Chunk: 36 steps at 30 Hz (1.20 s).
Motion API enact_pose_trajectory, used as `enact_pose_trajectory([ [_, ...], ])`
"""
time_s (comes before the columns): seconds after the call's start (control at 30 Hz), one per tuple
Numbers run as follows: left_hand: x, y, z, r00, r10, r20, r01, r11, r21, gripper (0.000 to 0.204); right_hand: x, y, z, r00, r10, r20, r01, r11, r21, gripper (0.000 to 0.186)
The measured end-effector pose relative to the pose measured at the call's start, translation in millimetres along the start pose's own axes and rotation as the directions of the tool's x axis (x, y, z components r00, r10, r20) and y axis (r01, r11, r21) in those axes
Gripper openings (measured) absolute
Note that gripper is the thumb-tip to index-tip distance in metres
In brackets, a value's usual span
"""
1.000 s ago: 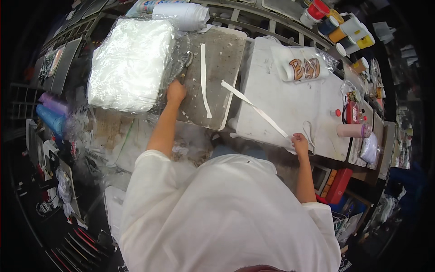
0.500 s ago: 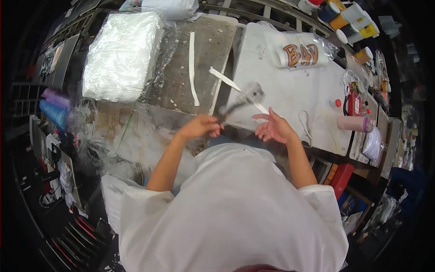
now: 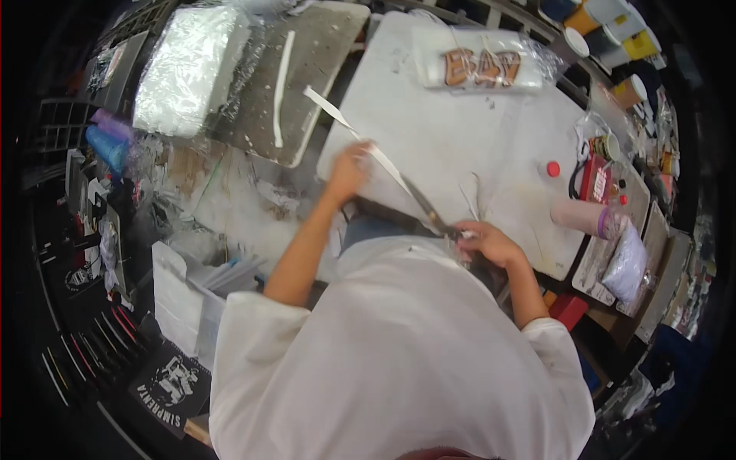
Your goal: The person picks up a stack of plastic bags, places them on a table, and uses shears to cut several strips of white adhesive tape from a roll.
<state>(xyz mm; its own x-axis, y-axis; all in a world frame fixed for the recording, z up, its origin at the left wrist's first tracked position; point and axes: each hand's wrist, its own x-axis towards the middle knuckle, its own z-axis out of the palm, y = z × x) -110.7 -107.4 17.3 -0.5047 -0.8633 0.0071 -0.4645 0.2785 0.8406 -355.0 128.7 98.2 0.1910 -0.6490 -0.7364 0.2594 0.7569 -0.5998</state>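
Note:
My right hand (image 3: 491, 242) is closed round the handle end of what look like scissors (image 3: 431, 213), low in front of my shirt. Their narrow dark blades point up and left. A thin white strip (image 3: 387, 165) lies slantwise across the near left part of the white board (image 3: 429, 130), its lower end meeting the blades. My left hand (image 3: 350, 172), slightly blurred, pinches the strip partway along its length. Whether the blades are apart cannot be made out. A second white strip (image 3: 284, 88) lies on the grey-brown board (image 3: 322, 69) at the left.
A plastic-wrapped white stack (image 3: 184, 77) stands at the far left. On the white board are a bagged white roll with orange lettering (image 3: 483, 61), a red cap (image 3: 553, 168) and a pink bottle (image 3: 579, 217). Tubs (image 3: 613, 38) line the far right. A clear bin (image 3: 207, 299) stands lower left.
The scissors have passed from near my left hand into my right hand, which has lowered. My left hand has moved up onto the strip. The view has shifted so the boards appear further left.

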Motion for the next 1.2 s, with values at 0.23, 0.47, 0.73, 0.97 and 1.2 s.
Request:
enact_pose_trajectory([
  [0.23,81.8,-94.6,13.8,0.839,-0.532,-0.113,0.507,0.841,-0.191,0.028,-9.4,41.8,-56.7,0.966,-0.006,-0.257,0.013,1.000,0.024,0.038],
  [0.47,79.8,-29.0,36.2,0.911,-0.381,-0.157,0.326,0.900,-0.290,0.022,3.0,89.5,-77.9,0.982,0.009,-0.189,0.034,0.974,0.222,0.046],
  [0.73,-52.2,-1.8,102.0,0.847,-0.501,-0.178,0.522,0.847,0.103,0.031,9.6,84.1,-72.2,0.997,-0.022,-0.069,0.004,0.970,-0.241,0.062],
  [0.97,-64.1,23.7,133.2,0.863,-0.505,-0.013,0.476,0.823,-0.311,0.018,1.0,67.7,-69.4,0.986,-0.140,-0.089,0.143,0.989,0.024,0.060],
  [1.2,-77.3,67.8,105.5,0.849,-0.474,0.235,0.475,0.489,-0.732,0.010,-29.7,50.1,-68.0,0.975,-0.219,0.039,0.221,0.972,-0.082,0.065],
])
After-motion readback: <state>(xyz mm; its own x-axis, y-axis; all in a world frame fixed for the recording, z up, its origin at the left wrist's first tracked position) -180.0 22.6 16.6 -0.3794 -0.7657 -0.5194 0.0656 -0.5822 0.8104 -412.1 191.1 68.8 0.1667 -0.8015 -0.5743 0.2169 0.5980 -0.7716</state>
